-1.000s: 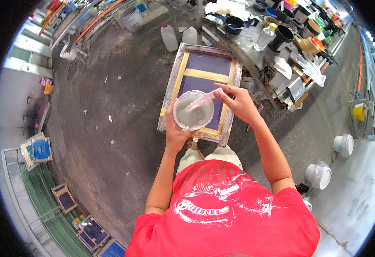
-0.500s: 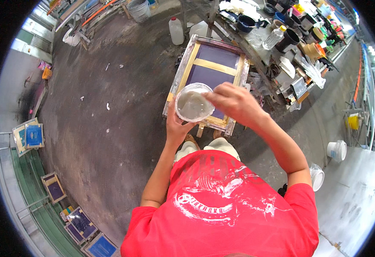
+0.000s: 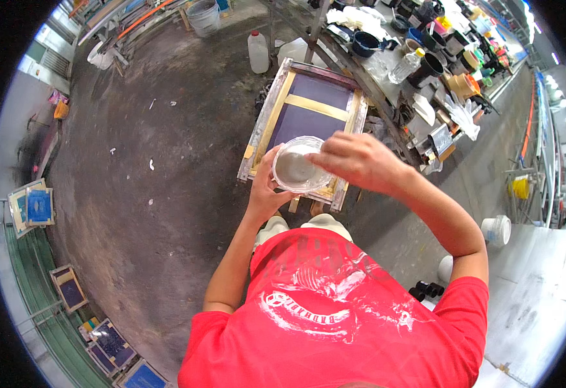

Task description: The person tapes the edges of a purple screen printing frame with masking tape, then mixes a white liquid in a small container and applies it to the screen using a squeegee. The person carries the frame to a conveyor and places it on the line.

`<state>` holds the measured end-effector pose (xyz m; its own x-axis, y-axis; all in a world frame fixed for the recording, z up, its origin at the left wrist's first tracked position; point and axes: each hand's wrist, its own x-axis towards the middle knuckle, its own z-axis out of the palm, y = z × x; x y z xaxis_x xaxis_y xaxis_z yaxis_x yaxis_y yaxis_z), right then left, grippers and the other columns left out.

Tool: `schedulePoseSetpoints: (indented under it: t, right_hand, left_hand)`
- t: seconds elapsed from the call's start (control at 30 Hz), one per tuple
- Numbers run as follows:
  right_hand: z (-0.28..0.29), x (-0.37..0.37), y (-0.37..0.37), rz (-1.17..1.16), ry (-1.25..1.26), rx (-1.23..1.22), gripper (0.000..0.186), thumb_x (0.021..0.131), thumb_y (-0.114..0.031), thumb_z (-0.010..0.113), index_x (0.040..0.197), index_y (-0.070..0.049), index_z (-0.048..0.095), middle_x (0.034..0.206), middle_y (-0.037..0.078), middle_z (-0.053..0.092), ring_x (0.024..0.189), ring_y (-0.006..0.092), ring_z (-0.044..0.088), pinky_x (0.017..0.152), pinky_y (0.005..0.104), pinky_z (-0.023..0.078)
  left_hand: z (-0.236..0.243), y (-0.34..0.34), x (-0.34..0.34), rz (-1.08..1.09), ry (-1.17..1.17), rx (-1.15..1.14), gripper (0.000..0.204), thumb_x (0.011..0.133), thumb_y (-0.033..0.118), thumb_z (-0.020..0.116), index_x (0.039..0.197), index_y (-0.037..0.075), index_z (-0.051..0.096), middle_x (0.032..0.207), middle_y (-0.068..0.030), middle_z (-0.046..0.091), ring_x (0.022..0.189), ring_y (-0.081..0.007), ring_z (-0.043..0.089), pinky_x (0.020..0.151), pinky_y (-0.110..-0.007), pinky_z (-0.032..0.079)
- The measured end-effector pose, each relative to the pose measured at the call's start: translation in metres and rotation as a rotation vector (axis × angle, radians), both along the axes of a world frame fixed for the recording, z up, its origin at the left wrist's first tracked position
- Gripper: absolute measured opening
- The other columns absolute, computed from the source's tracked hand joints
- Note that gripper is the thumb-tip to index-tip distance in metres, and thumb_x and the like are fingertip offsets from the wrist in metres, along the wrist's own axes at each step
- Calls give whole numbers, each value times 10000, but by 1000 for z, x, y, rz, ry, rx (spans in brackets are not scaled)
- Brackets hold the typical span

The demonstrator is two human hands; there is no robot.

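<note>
My left hand is wrapped round the side of a clear round plastic tub with greyish-white paste in it, mouth facing up. Above the tub's right rim, my right hand has its fingers pinched together. Whatever it grips is hidden by the fingers. Beneath the tub a wooden-framed printing screen with dark purple mesh and yellowish tape leans in front of my feet.
At the right, a cluttered bench holds a clear bottle, a dark blue bowl and several pots. A white jug with a red cap stands on the floor. More screens lean along the left wall. White buckets are at right.
The tub and both hands have shifted slightly right and lower in the picture. My right hand still works at the tub's rim. The view has moved a little, shifting the surroundings left.
</note>
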<state>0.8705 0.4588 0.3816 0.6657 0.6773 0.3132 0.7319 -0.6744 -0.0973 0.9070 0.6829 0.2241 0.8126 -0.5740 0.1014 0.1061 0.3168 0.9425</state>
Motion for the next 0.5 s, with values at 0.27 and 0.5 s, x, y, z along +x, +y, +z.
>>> schedulePoseSetpoints:
  t: [0.27,0.5]
  right_hand:
    - [43,2,-12,212,145,-167,430,759,-133,600,1183,-66,604,927,55,531,840,214,582,676,347,513]
    - [15,21,-5,178,59,-148,462,736,-123,640,1195,-88,601,938,37,536,851,204,577,680,344,517]
  left_hand:
    - [3,17,7,-57,69,51,986,656,-66,826,1473,56,288,1425,-86,433,1302,-207,459,1078,-382,431]
    - [9,10,2,-122,172,-19,975,642,-80,826,1459,49,310,1417,-85,443,1298,-212,462,1071,-379,443]
